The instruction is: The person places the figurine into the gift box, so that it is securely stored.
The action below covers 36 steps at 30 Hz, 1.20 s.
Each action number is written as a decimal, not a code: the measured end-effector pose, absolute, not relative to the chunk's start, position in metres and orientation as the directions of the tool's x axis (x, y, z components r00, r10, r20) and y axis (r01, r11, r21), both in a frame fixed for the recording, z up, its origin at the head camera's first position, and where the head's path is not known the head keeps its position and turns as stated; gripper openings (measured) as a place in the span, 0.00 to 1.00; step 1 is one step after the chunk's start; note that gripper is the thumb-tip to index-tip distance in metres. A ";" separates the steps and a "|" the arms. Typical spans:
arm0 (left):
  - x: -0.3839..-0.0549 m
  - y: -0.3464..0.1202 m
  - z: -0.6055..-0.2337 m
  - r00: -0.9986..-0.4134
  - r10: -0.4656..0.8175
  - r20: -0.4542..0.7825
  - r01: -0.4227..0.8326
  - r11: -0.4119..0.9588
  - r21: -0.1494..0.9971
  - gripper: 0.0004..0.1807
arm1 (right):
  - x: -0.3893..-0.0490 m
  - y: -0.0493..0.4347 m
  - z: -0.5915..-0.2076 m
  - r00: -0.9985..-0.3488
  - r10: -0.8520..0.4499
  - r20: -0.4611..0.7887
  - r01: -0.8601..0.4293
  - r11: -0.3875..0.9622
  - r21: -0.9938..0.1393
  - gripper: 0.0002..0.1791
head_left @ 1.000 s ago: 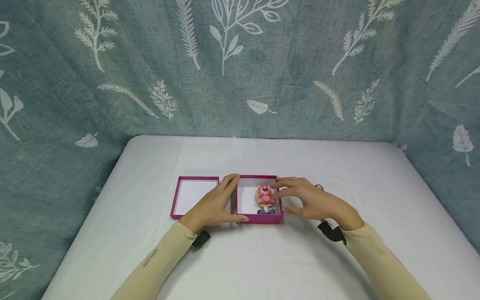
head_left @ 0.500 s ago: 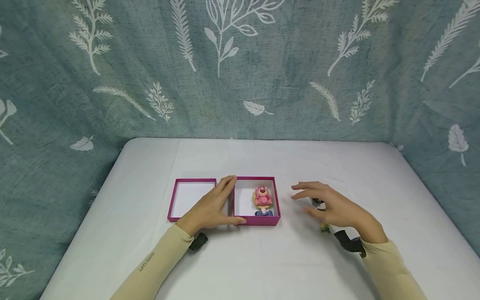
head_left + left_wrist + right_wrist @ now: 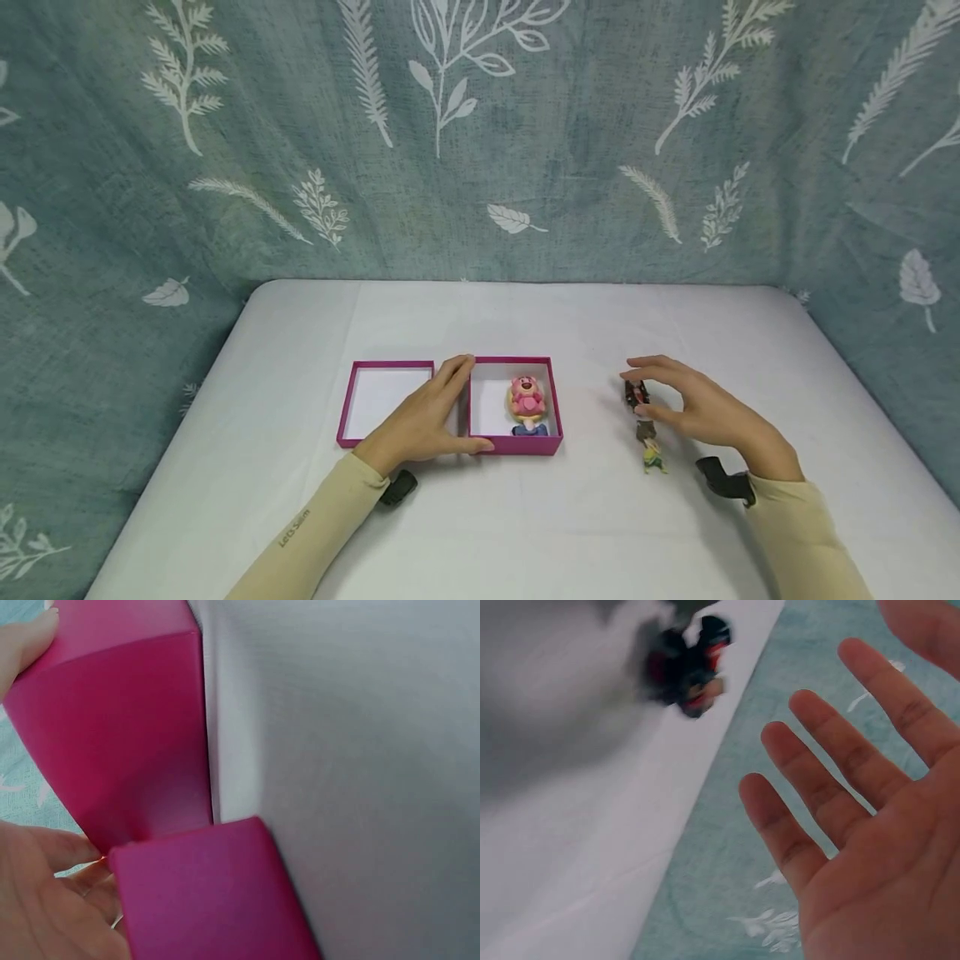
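Only 1 piece of writing shows: small dark lettering running along the left sleeve (image 3: 296, 527) near the wrist, in the head view. It appears to be 2 short words, but they are too small to read with certainty. No other text, label, brand or number is legible.

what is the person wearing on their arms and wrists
Both arms wear long pale beige sleeves; the left sleeve carries small dark lettering along the forearm. A black strapped device sits at each wrist, by the left hand and the right hand. Both hands are bare.
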State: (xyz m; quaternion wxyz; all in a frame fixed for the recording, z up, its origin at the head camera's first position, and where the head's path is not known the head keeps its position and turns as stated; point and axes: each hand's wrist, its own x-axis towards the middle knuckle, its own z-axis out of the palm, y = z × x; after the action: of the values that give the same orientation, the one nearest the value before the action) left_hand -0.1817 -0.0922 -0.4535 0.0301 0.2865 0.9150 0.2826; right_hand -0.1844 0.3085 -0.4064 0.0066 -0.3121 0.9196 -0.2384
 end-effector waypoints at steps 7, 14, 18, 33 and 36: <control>-0.182 -0.092 -0.454 -0.833 0.541 0.113 0.513 0.681 0.522 0.66 | -0.192 0.321 -0.418 -0.810 -0.574 0.122 -0.560 0.693 -0.455 0.26; -0.182 -0.094 -0.453 -0.836 0.534 0.125 0.513 0.681 0.523 0.65 | -0.199 0.324 -0.428 -0.809 -0.576 0.112 -0.552 0.682 -0.479 0.28; -0.183 -0.094 -0.454 -0.834 0.537 0.122 0.515 0.680 0.522 0.66 | -0.200 0.326 -0.434 -0.812 -0.574 0.100 -0.541 0.679 -0.497 0.28; -0.182 -0.093 -0.453 -0.832 0.541 0.124 0.516 0.669 0.535 0.65 | -0.204 0.323 -0.446 -0.824 -0.545 0.151 -0.549 0.707 -0.446 0.29; -0.182 -0.093 -0.453 -0.832 0.541 0.119 0.513 0.672 0.534 0.65 | -0.204 0.323 -0.446 -0.831 -0.539 0.134 -0.536 0.713 -0.452 0.30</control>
State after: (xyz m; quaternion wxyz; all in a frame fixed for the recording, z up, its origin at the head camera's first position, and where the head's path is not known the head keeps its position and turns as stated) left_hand -0.1818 -0.0926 -0.4532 0.0248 0.2884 0.9140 0.2845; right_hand -0.2043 0.3235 -0.4462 0.0036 -0.2904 0.9256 -0.2429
